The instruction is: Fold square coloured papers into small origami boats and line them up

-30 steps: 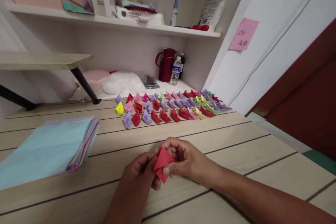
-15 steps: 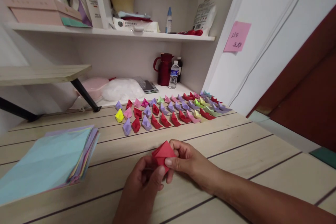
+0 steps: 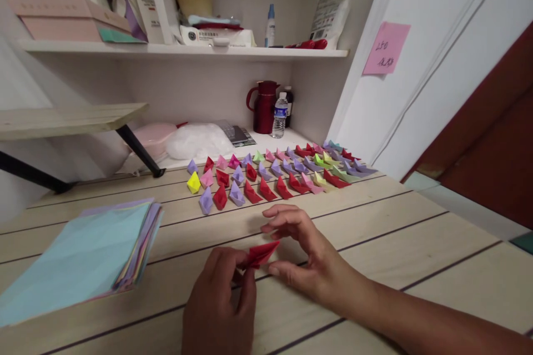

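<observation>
A small folded piece of red paper (image 3: 263, 254) is pinched between the thumb and fingers of my left hand (image 3: 222, 291). It points up and to the right, seen nearly edge-on. Just right of it, my right hand (image 3: 306, 258) is open, its thumb and fingers spread apart and holding nothing. Beyond both hands, rows of small folded paper boats stand on the wooden table, among them a yellow boat (image 3: 194, 183), a purple boat (image 3: 205, 201) and a red boat (image 3: 220, 197).
A stack of coloured paper (image 3: 83, 255), light blue on top, lies at the left. Behind it stands a small raised shelf (image 3: 70, 119) with black legs. A dark red jug (image 3: 264, 108) and a water bottle (image 3: 280, 116) stand at the back.
My right hand has let go of the red paper and opened beside it. The paper has turned from facing me to nearly edge-on, still in my left hand.
</observation>
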The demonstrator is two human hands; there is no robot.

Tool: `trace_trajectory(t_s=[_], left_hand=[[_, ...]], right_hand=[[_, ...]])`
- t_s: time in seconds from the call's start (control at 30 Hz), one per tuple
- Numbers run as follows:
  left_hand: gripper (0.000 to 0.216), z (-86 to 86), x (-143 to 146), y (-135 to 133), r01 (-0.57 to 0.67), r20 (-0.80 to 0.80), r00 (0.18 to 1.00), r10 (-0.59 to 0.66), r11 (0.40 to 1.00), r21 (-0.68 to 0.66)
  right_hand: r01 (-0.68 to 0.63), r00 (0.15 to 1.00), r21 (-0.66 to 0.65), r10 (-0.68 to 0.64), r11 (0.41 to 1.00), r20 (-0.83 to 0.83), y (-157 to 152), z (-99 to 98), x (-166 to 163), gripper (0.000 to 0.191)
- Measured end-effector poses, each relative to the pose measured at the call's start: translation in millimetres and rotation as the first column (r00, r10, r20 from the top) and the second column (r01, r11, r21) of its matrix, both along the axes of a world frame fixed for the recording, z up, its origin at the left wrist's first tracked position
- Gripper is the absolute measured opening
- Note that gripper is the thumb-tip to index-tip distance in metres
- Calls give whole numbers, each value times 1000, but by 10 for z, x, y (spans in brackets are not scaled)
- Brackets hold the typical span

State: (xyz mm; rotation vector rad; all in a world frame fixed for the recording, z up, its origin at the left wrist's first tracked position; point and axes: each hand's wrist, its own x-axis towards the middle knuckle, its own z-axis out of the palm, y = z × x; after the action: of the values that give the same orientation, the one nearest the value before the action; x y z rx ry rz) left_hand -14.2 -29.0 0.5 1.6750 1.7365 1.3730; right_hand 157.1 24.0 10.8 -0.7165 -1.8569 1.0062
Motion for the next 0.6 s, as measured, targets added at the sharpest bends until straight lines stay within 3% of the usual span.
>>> trace_trajectory(t_s=[0.13,0.27,0.4,0.5,0.6], left_hand=[[10,-6,3,6,27,8,1000,-27,1000,11],[11,29,51,-2,72,29,997,-74,995,63],[17,17,61,11,14,46,999,-21,989,147],[31,2,26,22,-24,-42,998,37,962,273],[32,3,-1,17,11,-184,981,61,930,368]], right_hand=[[-30,993,156,12,987,117,-15,63,8,31],[-49,991,126,32,991,133,16,40,-21,22],[-51,997,67,47,996,56,53,-8,-32,17],[-32,999,43,32,999,13,55,-11,-25,15],[-30,999,61,29,998,17,36,13,-20,15]])
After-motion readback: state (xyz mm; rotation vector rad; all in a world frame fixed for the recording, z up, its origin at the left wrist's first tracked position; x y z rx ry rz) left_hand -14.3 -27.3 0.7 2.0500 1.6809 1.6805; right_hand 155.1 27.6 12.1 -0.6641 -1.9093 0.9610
